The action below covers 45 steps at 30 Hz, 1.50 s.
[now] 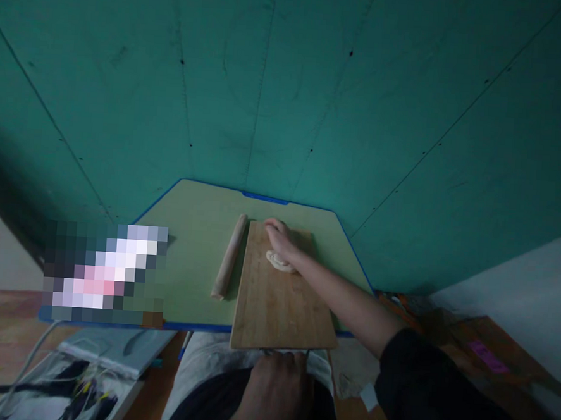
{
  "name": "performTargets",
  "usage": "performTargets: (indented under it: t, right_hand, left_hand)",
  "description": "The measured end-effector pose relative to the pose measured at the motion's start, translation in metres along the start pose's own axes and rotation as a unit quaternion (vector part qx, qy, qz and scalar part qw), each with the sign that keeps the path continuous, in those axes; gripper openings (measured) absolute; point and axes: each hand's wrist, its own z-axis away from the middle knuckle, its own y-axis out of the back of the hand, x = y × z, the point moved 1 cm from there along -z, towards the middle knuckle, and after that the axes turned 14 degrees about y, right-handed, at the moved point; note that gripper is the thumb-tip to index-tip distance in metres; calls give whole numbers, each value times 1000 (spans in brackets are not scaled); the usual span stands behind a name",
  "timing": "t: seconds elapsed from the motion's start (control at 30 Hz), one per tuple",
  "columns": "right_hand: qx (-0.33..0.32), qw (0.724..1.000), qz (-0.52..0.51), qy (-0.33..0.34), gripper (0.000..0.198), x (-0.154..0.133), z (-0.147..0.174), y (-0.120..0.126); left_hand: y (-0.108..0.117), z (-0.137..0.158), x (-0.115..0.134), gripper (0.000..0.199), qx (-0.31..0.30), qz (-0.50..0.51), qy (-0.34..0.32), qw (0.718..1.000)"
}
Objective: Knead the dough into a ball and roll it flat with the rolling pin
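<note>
A lump of pale dough [278,262] lies on a wooden cutting board [275,305]. My right hand [281,240] is on the dough from the far side, its fingers curled and the heel of the palm pressed against it. At the board's near edge, my left hand [279,384] is closed around what looks like a thin dark handle, its fingers wrapped; most of the handle is hidden under them. A wooden rolling pin [230,257] lies left of the board, apart from both hands.
The board rests on a light green table [187,261] with blue edging, against a green wall [278,96]. A blurred-out bright object [110,269] is at the table's left. Below left stands an open box of cables [84,382]. Cardboard boxes [481,355] lie at right.
</note>
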Motion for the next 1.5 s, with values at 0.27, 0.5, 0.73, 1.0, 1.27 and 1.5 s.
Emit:
performTargets:
  t: [0.27, 0.5, 0.73, 1.0, 1.27, 1.5]
  right_hand:
    - [-25, 987, -42, 153, 35, 8, 67, 30]
    - [-38, 968, 69, 237, 17, 1, 76, 24]
    - [141, 979, -52, 139, 40, 17, 80, 28]
    - [41, 970, 189, 149, 36, 18, 85, 54]
    - [-59, 969, 232, 61, 54, 7, 66, 53]
    - [-68, 965, 236, 91, 51, -7, 58, 32]
  left_hand:
    - [3, -2, 1, 20, -9, -8, 40, 999]
    - [2, -2, -1, 23, -1, -20, 49, 999]
    - [-4, -3, -3, 23, -25, -11, 74, 997]
    - [-3, -1, -2, 27, -24, -1, 66, 998]
    - [-10, -4, -5, 23, -13, 11, 60, 998]
    - [-3, -5, -2, 26, -67, 16, 62, 996]
